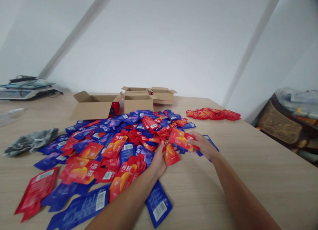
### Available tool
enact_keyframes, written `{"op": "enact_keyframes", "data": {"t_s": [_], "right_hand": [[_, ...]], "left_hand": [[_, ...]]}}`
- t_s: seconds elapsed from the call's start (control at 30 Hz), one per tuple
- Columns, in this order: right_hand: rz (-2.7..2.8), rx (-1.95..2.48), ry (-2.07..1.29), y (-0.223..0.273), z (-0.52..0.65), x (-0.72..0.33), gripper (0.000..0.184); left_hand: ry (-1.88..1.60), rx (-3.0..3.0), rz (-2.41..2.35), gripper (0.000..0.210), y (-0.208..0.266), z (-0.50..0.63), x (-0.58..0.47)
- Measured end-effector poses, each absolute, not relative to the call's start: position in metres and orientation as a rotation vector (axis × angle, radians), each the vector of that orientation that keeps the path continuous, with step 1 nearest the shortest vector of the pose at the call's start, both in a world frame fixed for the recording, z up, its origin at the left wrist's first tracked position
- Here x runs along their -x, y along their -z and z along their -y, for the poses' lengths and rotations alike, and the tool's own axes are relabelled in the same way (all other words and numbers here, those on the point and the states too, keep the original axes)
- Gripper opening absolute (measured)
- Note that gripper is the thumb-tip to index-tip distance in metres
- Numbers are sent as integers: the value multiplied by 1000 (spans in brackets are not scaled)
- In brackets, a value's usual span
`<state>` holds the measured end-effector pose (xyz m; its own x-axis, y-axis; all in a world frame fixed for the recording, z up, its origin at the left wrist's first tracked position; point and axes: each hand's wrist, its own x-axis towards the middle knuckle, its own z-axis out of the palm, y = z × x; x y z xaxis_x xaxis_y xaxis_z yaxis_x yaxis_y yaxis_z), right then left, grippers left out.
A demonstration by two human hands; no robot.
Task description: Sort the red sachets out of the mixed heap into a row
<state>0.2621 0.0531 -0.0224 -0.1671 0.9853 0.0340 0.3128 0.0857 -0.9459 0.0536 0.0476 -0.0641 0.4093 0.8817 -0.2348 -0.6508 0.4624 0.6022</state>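
A wide heap of red and blue snack pouches (114, 145) lies mixed on the wooden table. At the heap's right edge, my left hand (158, 160) is closed on a red pouch (171, 154) with orange fruit printed on it. My right hand (201, 144) grips another red pouch (179, 137), held just above and to the right of the first. Beneath my right hand a blue pouch (210, 142) partly shows. Another blue pouch (159, 203) lies under my left forearm with its barcode up.
Open cardboard boxes (93, 107) stand behind the heap. To the right rests a row of overlapping red pouches (213, 114). A grey cloth (31, 142) lies at the left, and a stack of flat items (26, 87) sits at the back left. Beyond the right table edge is a patterned chair (280, 120).
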Motion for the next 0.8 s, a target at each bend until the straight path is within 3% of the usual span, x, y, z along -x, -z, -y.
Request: {"op": "enact_keyframes", "data": {"t_s": [0.13, 0.3, 0.47, 0.6, 0.67, 0.8], "right_hand": [[1733, 1279, -1452, 29, -40, -262, 41], [1189, 1281, -1142, 42, -52, -241, 58], [1182, 1243, -1139, 40, -51, -240, 42], [1406, 1211, -1460, 30, -39, -253, 31], [1446, 1153, -1541, 30, -37, -254, 44], [1132, 1128, -1185, 41, -49, -243, 72]], "left_hand": [[-1024, -577, -568, 28, 63, -43, -55], [-944, -737, -568, 35, 63, -38, -57], [-1075, -607, -614, 33, 63, -44, -58], [-991, -505, -579, 29, 62, -47, -55], [-917, -559, -566, 29, 62, -44, -55], [-941, -655, -625, 37, 62, -39, -55]]}}
